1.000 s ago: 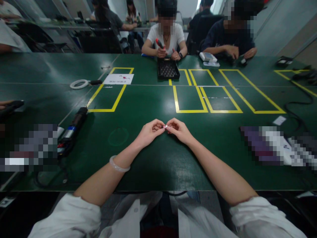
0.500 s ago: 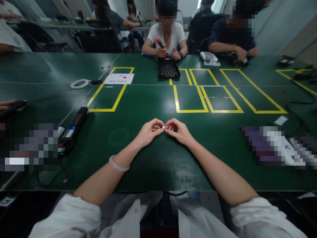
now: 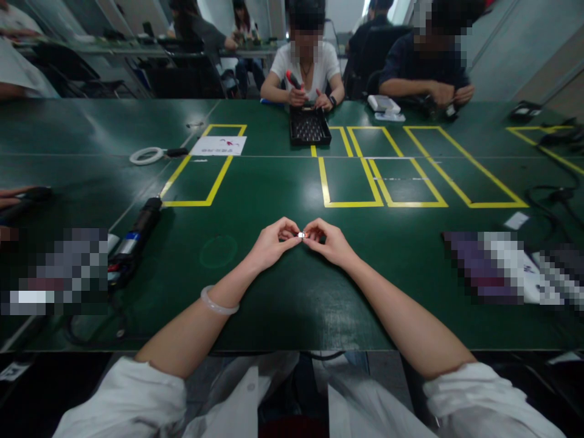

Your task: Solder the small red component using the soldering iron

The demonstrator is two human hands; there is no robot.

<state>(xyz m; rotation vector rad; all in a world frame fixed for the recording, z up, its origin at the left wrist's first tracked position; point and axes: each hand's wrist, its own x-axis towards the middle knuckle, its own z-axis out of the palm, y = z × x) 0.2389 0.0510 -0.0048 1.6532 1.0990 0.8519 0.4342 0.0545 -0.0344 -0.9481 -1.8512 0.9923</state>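
Between the fingertips of both hands is a tiny shiny metal piece [image 3: 302, 235], with a bit of orange-red beside it on the right; it is too small to name more exactly. My left hand [image 3: 276, 241] pinches it from the left, thumb against fingers. From the right, my right hand [image 3: 329, 242] closes on it the same way. The two sets of fingertips nearly meet, just above the green table [image 3: 283, 304], and hide most of the piece. A pale bangle [image 3: 219, 302] circles my left wrist.
An electric screwdriver [image 3: 135, 241] with a cord lies to my left. Yellow tape outlines, a paper sheet [image 3: 219, 145] and a white cable coil [image 3: 146, 156] are further back. A person opposite works over a black tray [image 3: 310, 126]; another sits to the right. Blurred-out items flank me.
Both hands hold almost the same place and grip. The small metal piece catches slightly more light now. The camera view has shifted very slightly.
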